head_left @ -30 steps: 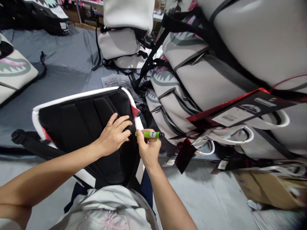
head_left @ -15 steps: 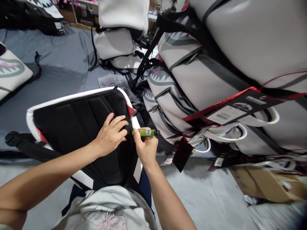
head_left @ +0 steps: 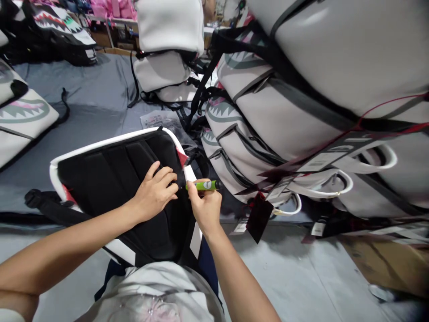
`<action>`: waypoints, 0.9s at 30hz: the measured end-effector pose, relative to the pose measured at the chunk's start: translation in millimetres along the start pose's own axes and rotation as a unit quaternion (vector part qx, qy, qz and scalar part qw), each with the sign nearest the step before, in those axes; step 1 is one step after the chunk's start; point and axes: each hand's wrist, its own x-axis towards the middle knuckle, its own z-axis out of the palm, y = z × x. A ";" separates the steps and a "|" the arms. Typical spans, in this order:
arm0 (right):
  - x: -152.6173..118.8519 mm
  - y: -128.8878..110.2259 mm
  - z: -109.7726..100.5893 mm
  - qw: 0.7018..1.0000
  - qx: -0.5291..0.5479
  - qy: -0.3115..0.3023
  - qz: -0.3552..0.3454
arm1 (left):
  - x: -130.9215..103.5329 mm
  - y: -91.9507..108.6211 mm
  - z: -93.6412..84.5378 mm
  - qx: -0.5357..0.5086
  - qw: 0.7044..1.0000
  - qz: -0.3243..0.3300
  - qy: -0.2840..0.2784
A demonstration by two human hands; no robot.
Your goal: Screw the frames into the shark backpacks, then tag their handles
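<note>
A backpack (head_left: 100,179) lies with its black padded back panel up and white trim around the edge, tilted in front of my body. My left hand (head_left: 156,192) rests on the panel with its fingers bent and spread; the thumb is mostly hidden under the forefinger. At the backpack's right edge, my right hand (head_left: 206,208) grips a short green stick-shaped tool (head_left: 204,185) with a black end and a pale label. Its tip points left, close to my left fingertips. Red lining (head_left: 181,156) shows at the upper right corner. A black strap (head_left: 47,208) sticks out on the left.
Light grey backpacks (head_left: 301,103) with shark-mouth prints are piled high on the right, with hang tags (head_left: 259,218) dangling. More bags (head_left: 169,27) are stacked at the back. A shark-mouth bag (head_left: 27,120) lies on the left on the grey cloth (head_left: 97,89). A cardboard box (head_left: 389,264) stands on the floor.
The view has shifted slightly, so the backpack and the bags at left appear a little further right and lower. My hands keep nearly the same pose around the green tool.
</note>
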 end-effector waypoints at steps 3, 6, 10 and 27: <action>-0.8 1.3 0.1 1.000 0.003 0.004 -0.004 | 3.3 -1.2 -9.9 0.025 0.999 0.023 -0.013; -2.8 1.1 -4.2 1.000 0.008 0.023 0.008 | 8.7 -4.9 -23.6 0.080 0.994 0.057 -0.052; -10.1 -6.7 -9.7 0.995 0.089 0.044 0.024 | 11.0 -9.5 -42.6 0.139 0.982 0.081 -0.100; -11.2 -87.3 -57.2 0.948 0.291 -0.034 -0.122 | -16.6 61.1 -166.0 0.172 0.984 -0.045 0.014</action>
